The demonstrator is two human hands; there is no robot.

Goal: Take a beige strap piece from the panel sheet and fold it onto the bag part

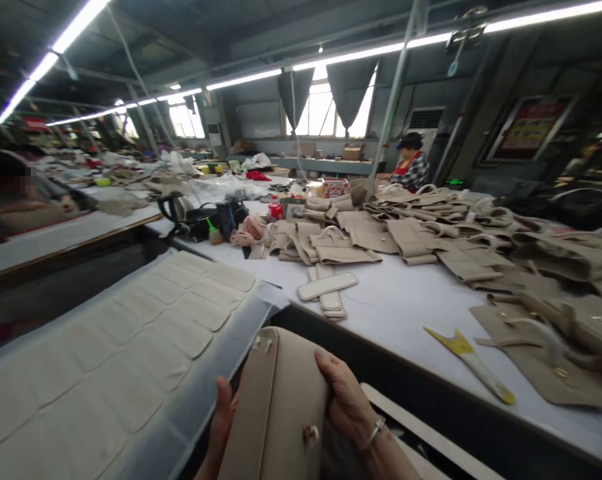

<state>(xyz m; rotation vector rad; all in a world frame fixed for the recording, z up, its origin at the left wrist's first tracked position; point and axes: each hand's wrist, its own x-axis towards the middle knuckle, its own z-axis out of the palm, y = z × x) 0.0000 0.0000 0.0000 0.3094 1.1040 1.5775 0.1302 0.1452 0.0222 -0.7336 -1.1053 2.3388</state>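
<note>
A beige leather bag panel (275, 407) with a small metal clasp stands upright at the bottom centre, below the table edge. My left hand (221, 423) grips its left side, thumb pointing up. My right hand (348, 400), a bracelet on the wrist, presses its fingers on the panel's right edge. A yellow-tipped flat tool (473, 363) lies on the white table (405, 307) to the right of my hands.
Rows of flat cream pieces (145, 333) lie on a sheet at left. Stacks of beige bag parts (411, 237) cover the far table, with padded strips (328, 290) nearer. A person in a checked shirt (411, 167) sits at the back; another person is at far left.
</note>
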